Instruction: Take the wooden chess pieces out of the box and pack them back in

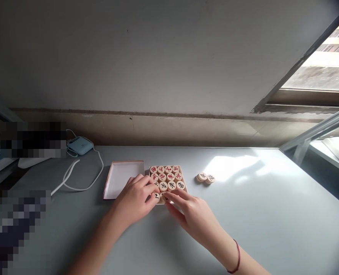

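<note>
Dark-red cord rings the wrist behind the fingers of the right hand. That hand's thumb and forefinger come nearly together on a front-row disc; whether they grip it or only press it, I cannot tell. Facing them, the fingers of the left hand are loosely bent and slightly parted over the left edge of the box, the thumb tip beside another front-row disc; its hold cannot be made out.

Just beyond both sets of fingertips, the box carries more wooden discs: a row with black characters, its left end partly covered by the left hand, then two rows with red ones. Left of the left fingers, partly behind them, lies a shallow white-lined lid. To the right of the right fingers, well apart, loose discs sit on the grey table, near a patch of sunlight. Farther off to the left of the left fingers are a white cable and a pale-blue device; beyond everything stands the wall.
</note>
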Demonstrator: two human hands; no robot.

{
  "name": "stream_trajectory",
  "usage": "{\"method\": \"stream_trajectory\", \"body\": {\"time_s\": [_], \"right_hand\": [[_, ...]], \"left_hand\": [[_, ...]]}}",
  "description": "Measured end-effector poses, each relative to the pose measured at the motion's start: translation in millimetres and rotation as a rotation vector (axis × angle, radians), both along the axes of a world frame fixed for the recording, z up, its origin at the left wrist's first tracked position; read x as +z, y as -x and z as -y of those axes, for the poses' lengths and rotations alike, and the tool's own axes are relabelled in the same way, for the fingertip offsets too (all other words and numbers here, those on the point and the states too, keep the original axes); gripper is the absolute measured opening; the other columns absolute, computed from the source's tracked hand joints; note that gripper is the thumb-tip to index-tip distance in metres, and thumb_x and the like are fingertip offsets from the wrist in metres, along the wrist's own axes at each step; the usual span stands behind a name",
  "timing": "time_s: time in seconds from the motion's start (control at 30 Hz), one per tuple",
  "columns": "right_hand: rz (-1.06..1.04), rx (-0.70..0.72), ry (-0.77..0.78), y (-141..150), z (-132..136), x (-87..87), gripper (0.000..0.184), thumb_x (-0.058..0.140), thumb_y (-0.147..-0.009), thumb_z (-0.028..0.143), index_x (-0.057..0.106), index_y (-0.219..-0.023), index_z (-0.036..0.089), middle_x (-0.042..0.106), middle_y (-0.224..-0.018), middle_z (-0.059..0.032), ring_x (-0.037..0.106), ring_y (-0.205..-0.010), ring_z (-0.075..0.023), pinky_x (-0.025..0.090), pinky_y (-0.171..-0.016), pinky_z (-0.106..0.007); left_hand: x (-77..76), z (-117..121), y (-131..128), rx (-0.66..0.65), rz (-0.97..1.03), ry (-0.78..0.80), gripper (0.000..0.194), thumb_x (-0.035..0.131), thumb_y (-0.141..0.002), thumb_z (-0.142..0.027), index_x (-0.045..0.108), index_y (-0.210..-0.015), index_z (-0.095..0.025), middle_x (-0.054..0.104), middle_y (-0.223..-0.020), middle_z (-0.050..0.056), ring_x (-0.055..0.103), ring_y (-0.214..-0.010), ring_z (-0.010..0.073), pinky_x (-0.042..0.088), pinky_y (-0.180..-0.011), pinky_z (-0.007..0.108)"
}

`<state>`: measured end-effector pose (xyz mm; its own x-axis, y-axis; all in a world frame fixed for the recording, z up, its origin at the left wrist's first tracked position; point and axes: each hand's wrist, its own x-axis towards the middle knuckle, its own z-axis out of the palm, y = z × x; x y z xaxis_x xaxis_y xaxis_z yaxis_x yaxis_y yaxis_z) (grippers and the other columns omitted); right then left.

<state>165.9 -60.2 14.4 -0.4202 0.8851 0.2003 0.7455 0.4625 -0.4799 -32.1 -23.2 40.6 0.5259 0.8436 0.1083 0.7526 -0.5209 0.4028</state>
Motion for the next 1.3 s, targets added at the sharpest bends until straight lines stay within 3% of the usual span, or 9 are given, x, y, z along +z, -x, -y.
{"method": "stream_trajectory", "body": {"time_s": [0.23,0.43,0.57,0.7,0.9,1.03,1.1,1.2,1.3], "right_hand": [[-0.025,-0.016,0.001,1.1,-1.7,-1.5,0.025,0.037,-0.097,0.022,0.062,-0.095,0.021,0.069,-0.089,-0.0042,0.061,-0.056,-0.0124,0.04,-0.045,-0.022],[-0.086,-0.013,0.031,-1.9,-2.9,7.8,0.023,0.04,-0.095,0.021,0.063,-0.098,0.023,0.069,-0.089,-0.0036,0.062,-0.057,-0.0116,0.044,-0.05,-0.021],[-0.07,-0.18,-0.069,-26.2,-16.7,9.7,0.026,0.039,-0.093,0.023,0.061,-0.106,0.021,0.067,-0.106,-0.0081,0.059,-0.052,-0.0099,0.047,-0.052,-0.024],[0.176,-0.373,-0.049,-54.5,-33.3,1.3,0.033,0.043,-0.086,0.023,0.055,-0.117,0.018,0.057,-0.125,-0.0137,0.063,-0.061,-0.0149,0.046,-0.047,-0.028],[0.296,-0.424,0.138,-70.4,-43.4,-10.5,0.034,0.04,-0.083,0.011,0.058,-0.11,0.021,0.065,-0.108,-0.0068,0.064,-0.064,-0.015,0.045,-0.051,-0.026],[0.163,-0.397,0.054,-66.9,-41.7,-4.5,0.023,0.043,-0.085,0.019,0.06,-0.102,0.021,0.067,-0.098,-0.0063,0.06,-0.058,-0.0132,0.045,-0.054,-0.026],[0.017,-0.351,0.037,-59.2,-36.7,3.8,0.019,0.048,-0.087,0.03,0.06,-0.1,0.021,0.066,-0.082,-0.0034,0.054,-0.05,-0.0112,0.044,-0.051,-0.025],[-0.225,-0.237,0.198,-41.9,-25.0,16.7,0.025,0.052,-0.088,0.043,0.059,-0.098,0.022,0.057,-0.063,0.0024,0.04,-0.042,-0.0079,0.035,-0.043,-0.021],[-0.382,-0.125,0.359,-27.5,-14.9,23.2,0.026,0.053,-0.089,0.045,0.058,-0.099,0.021,0.058,-0.068,0.0018,0.035,-0.042,-0.0061,0.03,-0.04,-0.02]], "left_hand": [[-1.7,3.0,-3.3,-0.005,-0.022,0.019,0.019,0.048,-0.086,-0.016,0.066,-0.086,-0.022,0.062,-0.085,0.001,0.056,-0.085,0.0187,0.044,-0.079,0.035],[-3.2,3.7,-4.7,-0.014,-0.04,0.027,0.013,0.052,-0.086,-0.019,0.065,-0.089,-0.022,0.062,-0.087,0.001,0.055,-0.087,0.019,0.044,-0.08,0.035],[-4.5,5.3,-8.0,-0.019,-0.039,-0.009,0.014,0.057,-0.085,-0.023,0.064,-0.097,-0.024,0.063,-0.091,0.001,0.055,-0.089,0.0206,0.044,-0.08,0.035],[-6.1,7.7,-13.4,-0.024,-0.033,-0.043,0.014,0.059,-0.083,-0.023,0.064,-0.096,-0.024,0.063,-0.094,0.002,0.055,-0.091,0.021,0.045,-0.081,0.036],[-5.5,7.7,-14.9,-0.038,-0.028,-0.068,0.012,0.059,-0.082,-0.021,0.063,-0.093,-0.023,0.063,-0.092,0.002,0.055,-0.089,0.0204,0.045,-0.079,0.035],[-5.0,8.0,-16.7,-0.056,-0.007,-0.126,0.015,0.06,-0.081,-0.02,0.062,-0.096,-0.023,0.064,-0.093,0.002,0.056,-0.089,0.0208,0.046,-0.076,0.036],[-6.9,9.1,-20.4,-0.067,0.021,-0.192,0.022,0.061,-0.082,-0.019,0.06,-0.104,-0.023,0.064,-0.096,0.002,0.058,-0.089,0.0211,0.047,-0.075,0.036],[-13.2,12.4,-29.3,-0.063,0.077,-0.294,0.039,0.062,-0.084,-0.02,0.052,-0.122,-0.022,0.063,-0.108,0.006,0.06,-0.096,0.0229,0.049,-0.077,0.038],[-20.2,16.8,-38.3,-0.054,0.175,-0.336,0.044,0.057,-0.09,-0.024,0.042,-0.131,-0.022,0.061,-0.114,0.008,0.06,-0.103,0.0224,0.051,-0.084,0.038]]}}
